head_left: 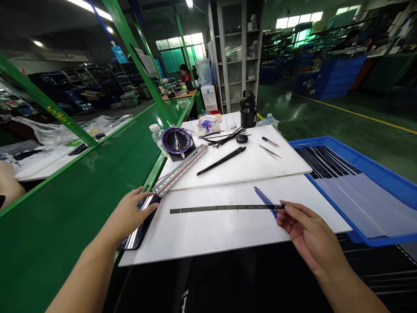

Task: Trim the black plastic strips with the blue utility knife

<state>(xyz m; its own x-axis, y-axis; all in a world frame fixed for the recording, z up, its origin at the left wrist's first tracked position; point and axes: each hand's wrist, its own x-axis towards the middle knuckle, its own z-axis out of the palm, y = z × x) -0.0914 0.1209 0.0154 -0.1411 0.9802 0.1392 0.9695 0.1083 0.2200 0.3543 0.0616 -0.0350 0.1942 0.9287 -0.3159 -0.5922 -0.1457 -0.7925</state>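
My right hand (304, 226) pinches the right end of a long, thin dark strip (228, 208) with rectangular marks along it. The strip stretches leftward across the white board (195, 232). Beneath its right part lies a slim blue tool (264, 198), partly hidden by the strip and my fingers. My left hand (132, 213) is open, fingers and thumb spread, over a glossy black tablet-like device (138, 234) at the board's left edge. Its fingertips are close to the lower end of a grey scale ruler (179, 170); whether they touch it I cannot tell.
Dark strips (221, 161), tweezers (270, 151) and a round black case (242, 138) lie on the raised white board. Behind stand a black bottle (248, 111) and a purple-rimmed round device (177, 140). At right, a blue tray (374, 161) holds several strips. A person (185, 74) sits farther back.
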